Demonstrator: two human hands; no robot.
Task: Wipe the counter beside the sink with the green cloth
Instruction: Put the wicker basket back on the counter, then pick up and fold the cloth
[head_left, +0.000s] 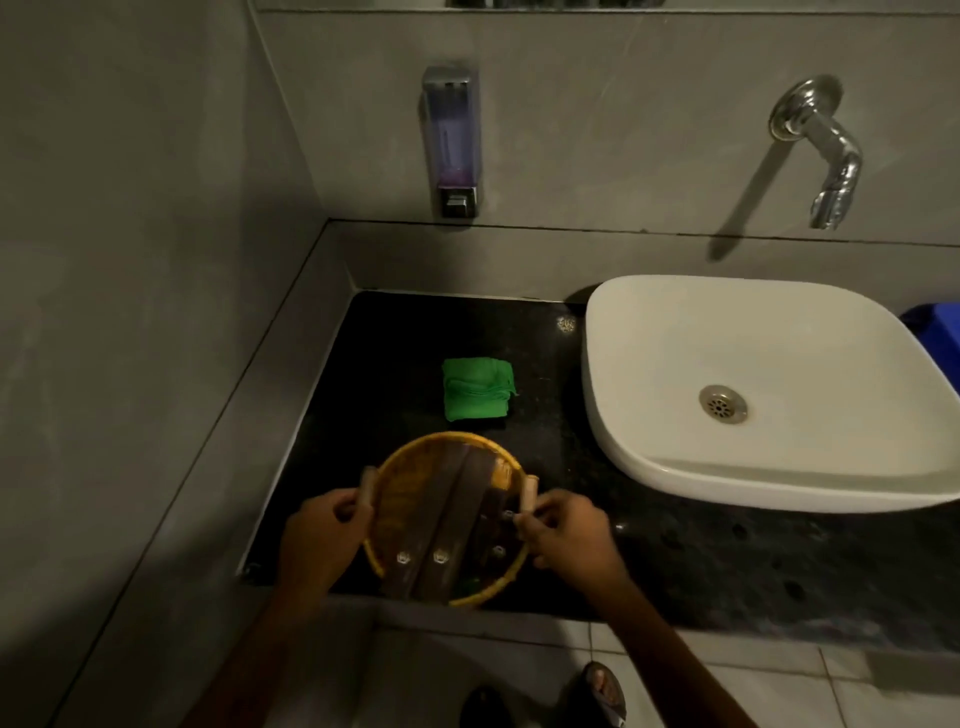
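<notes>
While both hands are gripping the round yellow woven basket (451, 519) at the near edge of the black speckled stone table (571, 467), the folded green cloth (478, 388) is lying untouched just beyond the basket's far rim, flat on the table and to the left of the white square ceramic sink (649, 467). The left hand (319, 540) is closing its fingers around the pale wooden handle (368, 486) on the basket's left side; the right hand (569, 535) is curling likewise around the matching handle (530, 493) on the right side. Neither hand is touching the cloth. Several dark brown strap-like strips (457, 519) with small metal fittings are lying across the inside of the basket (their exact nature cannot be told in this dim light), and their near ends are overhanging its front rim. Whether the basket is resting on the table or being held just above it cannot be told.

The sink is sitting on top of the table, well apart from the basket, with a metal drain (723, 404) showing in its bowl. A chrome wall tap (821, 150) is projecting from the grey wall above the sink, and a wall-mounted soap dispenser (451, 140) holding purple liquid is hanging above the table's back edge. A blue object (935, 332) is showing partly behind the sink at the right border.
</notes>
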